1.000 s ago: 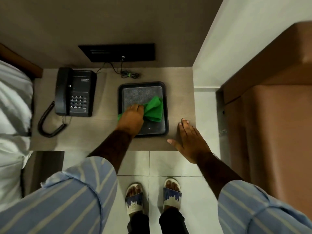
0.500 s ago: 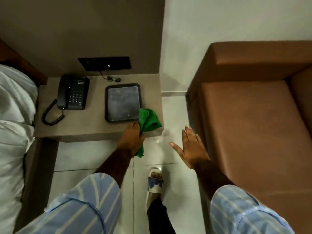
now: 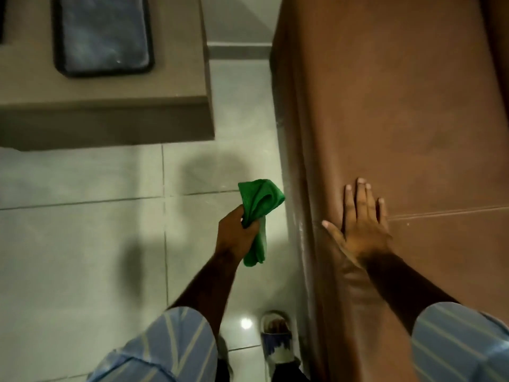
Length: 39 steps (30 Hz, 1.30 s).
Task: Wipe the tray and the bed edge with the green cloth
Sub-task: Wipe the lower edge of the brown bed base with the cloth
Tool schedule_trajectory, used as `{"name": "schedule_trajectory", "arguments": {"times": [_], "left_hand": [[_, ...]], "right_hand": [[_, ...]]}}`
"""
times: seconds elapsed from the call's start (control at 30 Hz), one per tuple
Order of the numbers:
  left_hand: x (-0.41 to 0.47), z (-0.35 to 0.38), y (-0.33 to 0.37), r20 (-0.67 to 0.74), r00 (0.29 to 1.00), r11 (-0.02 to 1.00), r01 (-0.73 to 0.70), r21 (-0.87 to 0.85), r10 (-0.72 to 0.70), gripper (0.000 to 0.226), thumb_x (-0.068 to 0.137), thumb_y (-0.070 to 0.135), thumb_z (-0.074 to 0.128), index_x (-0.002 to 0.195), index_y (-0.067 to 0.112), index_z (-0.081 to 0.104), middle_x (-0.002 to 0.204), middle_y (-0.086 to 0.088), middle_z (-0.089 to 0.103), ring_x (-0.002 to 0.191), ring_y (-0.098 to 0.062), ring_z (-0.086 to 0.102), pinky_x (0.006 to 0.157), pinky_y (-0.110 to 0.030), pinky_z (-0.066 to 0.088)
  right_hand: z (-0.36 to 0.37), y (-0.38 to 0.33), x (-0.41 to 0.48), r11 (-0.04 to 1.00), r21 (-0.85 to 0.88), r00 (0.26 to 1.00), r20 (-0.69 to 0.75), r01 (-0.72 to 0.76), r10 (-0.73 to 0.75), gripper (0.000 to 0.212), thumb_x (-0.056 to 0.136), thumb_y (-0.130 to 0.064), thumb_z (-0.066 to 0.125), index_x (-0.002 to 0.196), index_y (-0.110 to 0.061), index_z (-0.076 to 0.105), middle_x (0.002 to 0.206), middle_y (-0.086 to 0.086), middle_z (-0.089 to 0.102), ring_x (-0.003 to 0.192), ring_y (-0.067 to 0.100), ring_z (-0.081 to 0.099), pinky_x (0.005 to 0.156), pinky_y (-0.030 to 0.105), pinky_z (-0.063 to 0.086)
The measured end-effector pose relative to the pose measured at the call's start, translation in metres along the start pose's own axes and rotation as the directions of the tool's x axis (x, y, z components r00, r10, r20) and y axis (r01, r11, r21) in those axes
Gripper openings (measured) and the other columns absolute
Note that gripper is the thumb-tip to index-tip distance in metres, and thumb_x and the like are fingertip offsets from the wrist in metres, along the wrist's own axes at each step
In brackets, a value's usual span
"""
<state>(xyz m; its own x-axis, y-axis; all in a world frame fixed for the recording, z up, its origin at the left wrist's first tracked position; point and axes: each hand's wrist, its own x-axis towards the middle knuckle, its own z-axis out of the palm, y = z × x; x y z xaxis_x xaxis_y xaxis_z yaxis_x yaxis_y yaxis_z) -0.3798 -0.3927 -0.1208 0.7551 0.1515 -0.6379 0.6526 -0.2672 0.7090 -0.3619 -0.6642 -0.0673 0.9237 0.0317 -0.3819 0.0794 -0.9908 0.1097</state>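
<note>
My left hand [image 3: 237, 235] grips the bunched green cloth [image 3: 257, 208] in the air over the tiled floor, just left of the brown padded bed edge [image 3: 300, 188]. The cloth's upper end nearly touches that edge. My right hand [image 3: 360, 221] lies flat, fingers spread, on the brown padded top [image 3: 399, 106]. The black tray [image 3: 103, 35] with its grey inside sits on the bedside table at the upper left, apart from both hands.
The grey-brown bedside table [image 3: 110, 117] juts out at the upper left. Pale floor tiles [image 3: 82, 244] fill the left and middle. A foot in a blue-and-white sandal [image 3: 276, 337] stands beside the brown base at the bottom.
My left hand lifted the cloth off the tray and table and carried it right, toward the brown edge. My right hand left the table corner and came down flat on the brown top.
</note>
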Motion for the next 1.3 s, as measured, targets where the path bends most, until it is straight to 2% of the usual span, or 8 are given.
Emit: {"name": "schedule_trajectory", "arguments": {"times": [0.17,0.33,0.6,0.7,0.83,0.97,1.1,1.3], "left_hand": [[0.011,0.116,-0.077,-0.015,0.97,0.963,0.24,-0.119,-0.244,0.02,0.092,0.019,0.063,0.11,0.013,0.068,0.095,0.002,0.071,0.086,-0.017,0.067,0.083,-0.035,0.058],[0.049,0.183,-0.084,0.048,0.869,0.847,0.49,-0.207,-0.492,0.024,0.095,0.019,0.059,0.112,0.004,0.067,0.116,-0.016,0.071,0.1,-0.031,0.068,0.095,-0.044,0.058],[0.029,0.198,-0.067,-0.046,0.975,0.826,0.16,-0.541,-0.219,0.029,0.093,0.021,0.065,0.121,0.011,0.069,0.112,-0.011,0.076,0.103,-0.028,0.073,0.09,-0.043,0.06],[-0.02,0.205,-0.108,0.036,0.956,0.856,0.277,-0.437,-0.291,0.027,0.094,0.019,0.065,0.12,0.01,0.069,0.11,-0.012,0.076,0.104,-0.031,0.073,0.094,-0.048,0.059],[0.018,0.198,-0.115,0.06,0.944,0.944,0.327,-0.046,-0.324,0.029,0.091,0.017,0.062,0.117,0.008,0.071,0.117,-0.017,0.074,0.11,-0.034,0.068,0.097,-0.04,0.055],[0.068,0.19,-0.065,-0.04,0.981,0.942,0.173,-0.288,-0.192,0.032,0.09,0.02,0.065,0.119,0.012,0.072,0.116,-0.012,0.075,0.108,-0.031,0.07,0.099,-0.047,0.057],[0.011,0.204,-0.097,-0.043,0.982,0.868,0.14,-0.476,-0.182,0.025,0.087,0.021,0.068,0.111,0.014,0.074,0.107,-0.012,0.077,0.102,-0.033,0.073,0.092,-0.05,0.059],[-0.046,0.221,-0.176,0.116,0.934,0.939,0.343,-0.028,-0.337,0.026,0.09,0.016,0.063,0.113,0.008,0.072,0.114,-0.018,0.075,0.107,-0.035,0.07,0.086,-0.029,0.051]], "right_hand": [[0.055,0.015,0.007,0.997,0.055,0.926,-0.378,0.054,-0.029,0.089,0.105,-0.069,0.027,0.172,-0.012,0.014,0.181,0.014,0.01,0.169,0.031,0.009,0.135,0.059,0.011],[0.064,0.019,0.017,0.993,0.072,0.87,-0.491,0.097,-0.05,0.086,0.108,-0.068,0.027,0.172,-0.013,0.013,0.181,0.014,0.011,0.169,0.032,0.009,0.136,0.056,0.006],[0.066,0.017,0.017,0.993,0.057,0.846,-0.53,0.102,-0.057,0.085,0.109,-0.067,0.027,0.171,-0.01,0.019,0.179,0.017,0.017,0.167,0.036,0.014,0.135,0.06,0.01],[0.067,0.016,0.016,0.994,0.055,0.843,-0.535,0.1,-0.055,0.085,0.109,-0.067,0.026,0.171,-0.01,0.019,0.179,0.018,0.017,0.167,0.036,0.014,0.135,0.061,0.012],[0.073,0.015,0.016,0.995,0.042,0.833,-0.551,0.09,-0.052,0.085,0.109,-0.067,0.025,0.171,-0.011,0.018,0.179,0.018,0.017,0.167,0.036,0.015,0.135,0.061,0.012],[0.076,0.016,0.015,0.997,0.032,0.816,-0.576,0.072,-0.041,0.084,0.109,-0.066,0.029,0.171,-0.011,0.019,0.179,0.017,0.018,0.167,0.036,0.015,0.135,0.062,0.013],[0.072,0.013,0.018,0.997,0.023,0.807,-0.589,0.072,-0.044,0.084,0.108,-0.067,0.027,0.171,-0.011,0.02,0.179,0.017,0.019,0.167,0.036,0.017,0.134,0.062,0.014],[0.076,0.014,0.017,0.998,0.018,0.788,-0.615,0.062,-0.038,0.083,0.108,-0.066,0.03,0.171,-0.013,0.021,0.179,0.015,0.02,0.167,0.034,0.018,0.135,0.06,0.015]]}}
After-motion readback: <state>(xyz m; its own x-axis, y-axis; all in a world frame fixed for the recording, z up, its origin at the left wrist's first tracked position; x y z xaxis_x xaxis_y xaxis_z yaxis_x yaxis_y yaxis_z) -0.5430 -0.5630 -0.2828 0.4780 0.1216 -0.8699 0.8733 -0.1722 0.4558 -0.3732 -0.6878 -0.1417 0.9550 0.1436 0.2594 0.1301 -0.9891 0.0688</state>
